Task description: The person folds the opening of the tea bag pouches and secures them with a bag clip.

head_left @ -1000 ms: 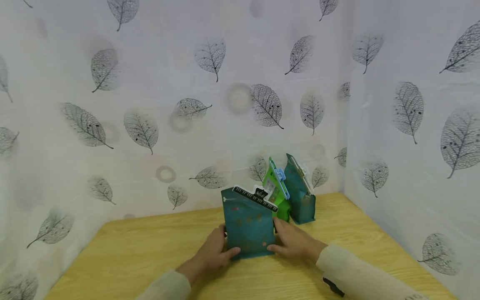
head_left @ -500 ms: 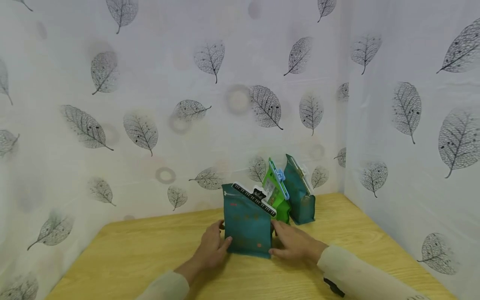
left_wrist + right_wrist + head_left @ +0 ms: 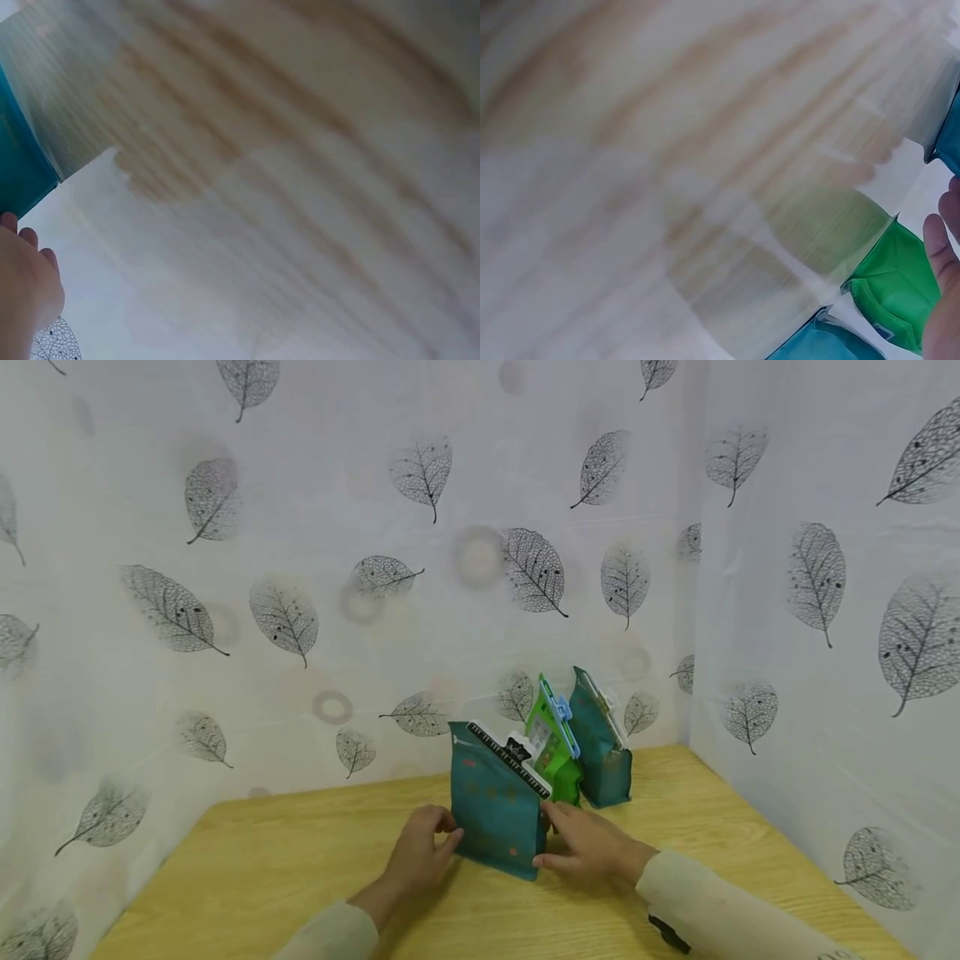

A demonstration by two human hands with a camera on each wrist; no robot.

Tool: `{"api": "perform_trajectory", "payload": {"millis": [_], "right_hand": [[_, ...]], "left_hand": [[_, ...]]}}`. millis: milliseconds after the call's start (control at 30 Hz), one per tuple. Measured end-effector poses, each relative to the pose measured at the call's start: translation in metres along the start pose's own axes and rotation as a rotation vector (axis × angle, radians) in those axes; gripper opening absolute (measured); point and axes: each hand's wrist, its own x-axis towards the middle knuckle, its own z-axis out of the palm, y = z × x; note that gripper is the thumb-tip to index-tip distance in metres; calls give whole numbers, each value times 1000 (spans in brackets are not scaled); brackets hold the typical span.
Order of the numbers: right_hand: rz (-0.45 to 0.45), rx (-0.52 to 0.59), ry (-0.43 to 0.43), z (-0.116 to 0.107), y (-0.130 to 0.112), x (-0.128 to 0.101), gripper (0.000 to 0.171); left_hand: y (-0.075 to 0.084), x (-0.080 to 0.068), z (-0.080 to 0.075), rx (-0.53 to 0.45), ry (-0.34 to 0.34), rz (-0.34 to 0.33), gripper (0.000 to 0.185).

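In the head view, a teal pouch [image 3: 495,810] stands on the table, turned slightly at an angle. Across its slanted top sits a black-and-white clip [image 3: 510,760] patterned like piano keys. The left hand [image 3: 422,852] pinches the pouch's left edge low down between thumb and fingers. On the opposite side, the right hand [image 3: 585,843] grips the right edge, thumb at the front and fingers along the side. The left wrist view shows left fingertips [image 3: 28,236] right at the pouch's lower corner [image 3: 22,165].
Just behind stands a green pouch [image 3: 558,768] with a blue clip [image 3: 561,710]. Right of it is another teal pouch [image 3: 596,760] with a white clip [image 3: 611,706]. All stand on a wood-grain table [image 3: 300,860] before a leaf-patterned curtain [image 3: 337,485].
The front pouch has turned, its left edge swinging back and its right edge toward the person. The left thumb has slid from its front face to the left edge.
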Motion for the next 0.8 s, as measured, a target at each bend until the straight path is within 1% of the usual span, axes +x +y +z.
{"api": "perform_trajectory", "payload": {"millis": [100, 133, 233, 300, 333, 433, 533, 600, 667, 800], "right_hand": [[-30, -10, 28, 2, 0, 0, 60], [-40, -8, 36, 2, 0, 1, 55], [-68, -14, 54, 3, -2, 2, 41], [-77, -20, 62, 3, -4, 3, 35], [-79, -25, 64, 3, -5, 4, 33], [-65, -16, 67, 3, -6, 6, 32], [-31, 5, 76, 5, -7, 9, 35], [-17, 8, 95, 6, -8, 11, 36], [-27, -15, 135, 8, -8, 13, 37], [-67, -85, 222, 12, -9, 19, 37]], "left_hand": [[0, -2, 1, -30, -50, 3, 7], [1, -3, 0, -44, -76, 0, 11], [1, -5, -1, -100, -167, -10, 31], [2, -6, -3, -143, -232, -14, 42], [2, -5, -3, -160, -259, -4, 46], [0, -4, -3, -192, -332, 43, 55], [1, -2, -1, -200, -401, 88, 61], [2, 0, 0, -214, -441, 92, 65], [3, 1, 2, -232, -462, 91, 67], [5, 4, 3, -263, -461, 71, 69]]}}
